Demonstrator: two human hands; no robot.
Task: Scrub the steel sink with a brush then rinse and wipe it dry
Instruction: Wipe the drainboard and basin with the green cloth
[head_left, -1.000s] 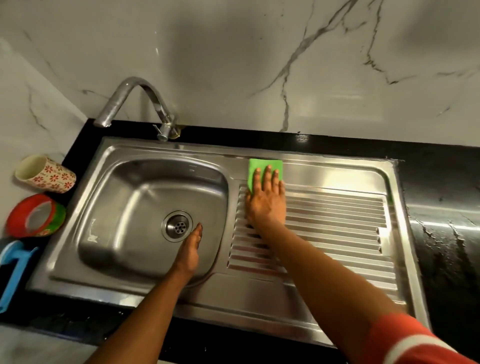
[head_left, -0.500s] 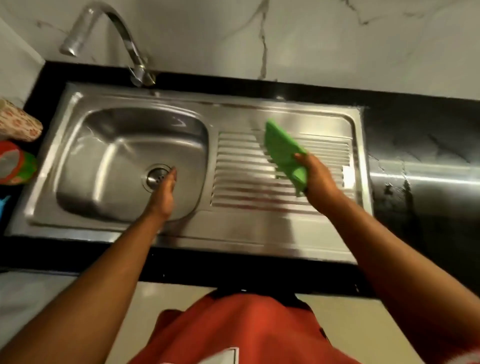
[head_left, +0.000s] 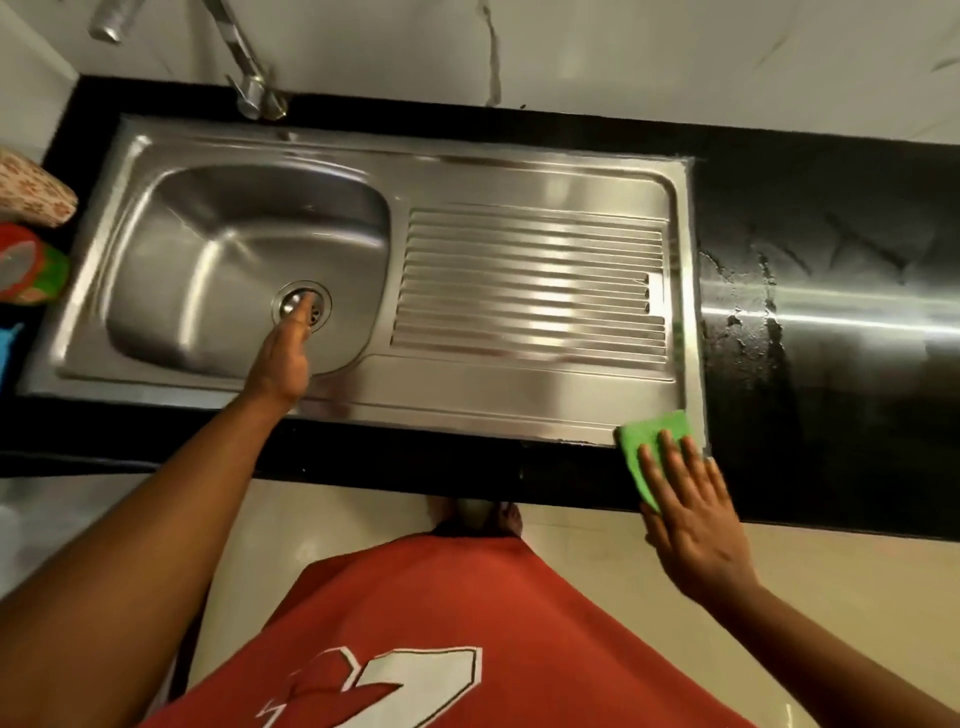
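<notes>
Head-camera view looked steeply down on a rectangular stainless steel sink set into a glossy black stone surface, its long axis running left to right across the frame, with the rounded basin on the left and the ribbed draining board on the right, the ribs lying along that same left-to-right line. The left hand reached over the near rim of the basin with its fingers held straight and together, pointing away from the person toward the round steel drain; its grip was loose and held nothing. The right hand lay flat, fingers straight and slightly spread, pressing a green cleaning cloth at the near right corner of the sink, the cloth's far part on the steel rim and its near part hanging over the black surface edge; no finger curled round it. A curved chrome tap stood behind the basin's far edge, its spout reaching toward the upper left. At the left border sat a flower-patterned cup on its side, a red and green object just nearer, and a sliver of something blue. White marble wall rose behind, and a red printed shirt filled the bottom.
</notes>
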